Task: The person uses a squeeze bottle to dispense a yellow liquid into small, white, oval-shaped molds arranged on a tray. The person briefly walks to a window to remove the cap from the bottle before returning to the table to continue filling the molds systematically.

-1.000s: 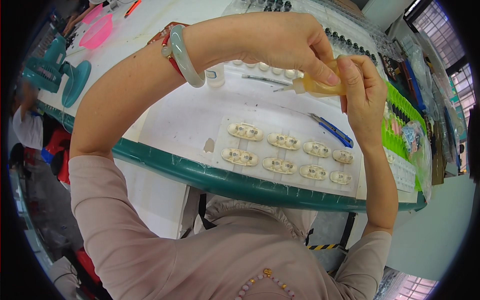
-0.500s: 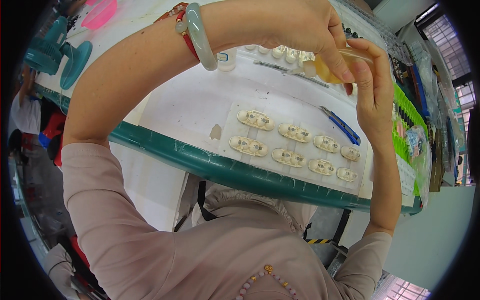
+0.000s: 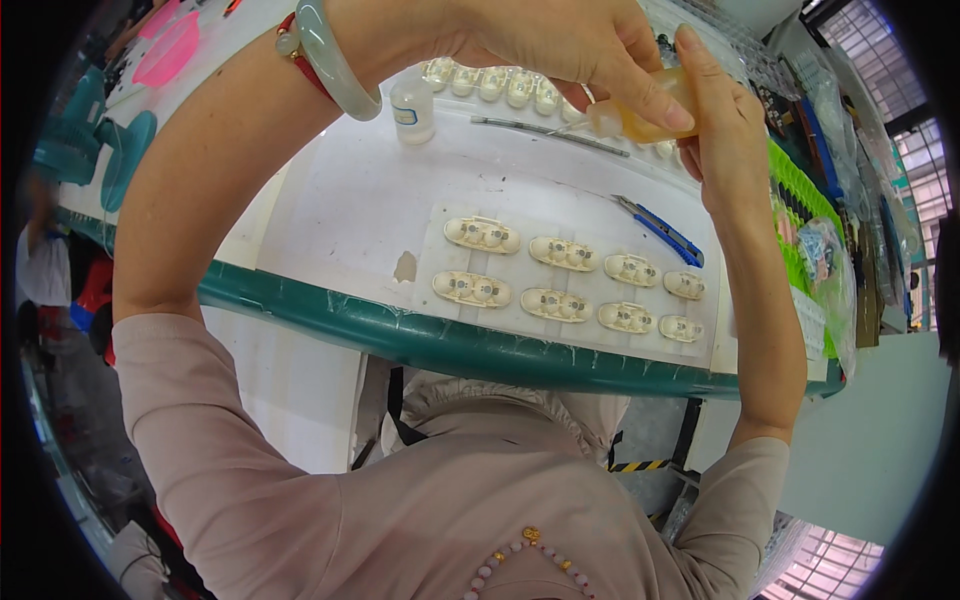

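Both of my hands are closed around a small translucent bottle with amber contents [image 3: 650, 122], held tilted above the far side of the table. Its pale cap and thin tip point to the left. My left hand [image 3: 575, 50] presses on the bottle from above, and my right hand [image 3: 728, 125] grips its right end. Some fingers are hidden behind it. Below lie small cream oval pieces [image 3: 563, 254] in two rows on a translucent sheet [image 3: 432, 235]. More rounded cream pieces [image 3: 519, 88] line the back, partly covered by my left hand.
A blue utility knife [image 3: 665, 230] lies right of the sheet. Behind are a thin metal tool [image 3: 550, 135] and a clear bottle [image 3: 412, 112]. Green spiky racks [image 3: 795, 200] stand at the right, a teal fan [image 3: 75, 140] and pink basin [image 3: 167, 50] at the left. Green edging [image 3: 450, 345] borders the table.
Both hands and the bottle have shifted slightly left and upward in view. The clear bottle and more of the back row now show. The table pieces stay in the same arrangement.
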{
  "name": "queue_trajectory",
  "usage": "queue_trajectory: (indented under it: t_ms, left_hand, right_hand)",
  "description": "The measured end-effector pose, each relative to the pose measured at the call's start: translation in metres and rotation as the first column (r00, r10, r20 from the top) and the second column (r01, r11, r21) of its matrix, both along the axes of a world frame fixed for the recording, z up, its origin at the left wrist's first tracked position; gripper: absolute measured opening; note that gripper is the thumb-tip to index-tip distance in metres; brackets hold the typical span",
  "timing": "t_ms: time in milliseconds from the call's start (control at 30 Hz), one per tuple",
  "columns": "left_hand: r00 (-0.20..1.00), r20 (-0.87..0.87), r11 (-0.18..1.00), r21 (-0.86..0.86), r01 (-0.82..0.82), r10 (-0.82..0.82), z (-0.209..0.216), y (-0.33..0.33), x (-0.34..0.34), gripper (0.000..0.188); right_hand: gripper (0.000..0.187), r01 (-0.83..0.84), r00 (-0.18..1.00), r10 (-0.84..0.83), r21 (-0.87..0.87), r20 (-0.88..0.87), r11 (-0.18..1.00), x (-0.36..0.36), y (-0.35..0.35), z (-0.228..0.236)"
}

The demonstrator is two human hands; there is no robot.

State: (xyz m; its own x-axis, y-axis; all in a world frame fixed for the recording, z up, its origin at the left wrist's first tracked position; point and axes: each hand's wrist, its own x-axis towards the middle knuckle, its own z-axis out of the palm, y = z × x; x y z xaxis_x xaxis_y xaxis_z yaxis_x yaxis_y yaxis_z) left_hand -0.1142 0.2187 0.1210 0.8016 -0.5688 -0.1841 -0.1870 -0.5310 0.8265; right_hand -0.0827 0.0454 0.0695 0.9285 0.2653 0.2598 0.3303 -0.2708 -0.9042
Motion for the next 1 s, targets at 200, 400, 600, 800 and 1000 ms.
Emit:
queue_trajectory:
  t_ms: [200, 400, 600, 800, 1000]
  left_hand:
    - [0.995, -0.077, 0.988, -0.131, -0.077, 0.067, 0.004, -0.001, -0.009, 0.048]
    - [0.986, -0.101, 0.936, -0.339, 0.091, -0.132, -0.013, -0.007, -0.011, 0.053]
    - [0.986, 0.143, 0.993, 0.090, 0.071, -0.084, 0.005, -0.017, -0.007, 0.060]
    - [1.000, 0.020, 0.993, -0.118, 0.010, -0.008, -0.006, -0.002, 0.005, 0.058]
    - [0.996, 0.070, 0.941, -0.330, 0.074, -0.054, -0.020, -0.013, -0.005, 0.062]
  right_hand:
    - [0.047, -0.107, 0.993, 0.099, 0.142, 0.060, 0.984, -0.010, -0.003, -0.006]
    - [0.043, -0.202, 0.906, 0.226, -0.104, 0.358, 0.974, -0.011, -0.018, -0.003]
    - [0.045, 0.033, 0.864, 0.070, -0.196, 0.498, 0.980, 0.009, -0.017, -0.011]
    - [0.050, -0.080, 0.973, 0.131, -0.252, 0.192, 0.965, 0.002, -0.013, 0.008]
    - [0.040, -0.234, 0.920, 0.205, 0.047, 0.333, 0.971, -0.007, -0.015, 0.007]
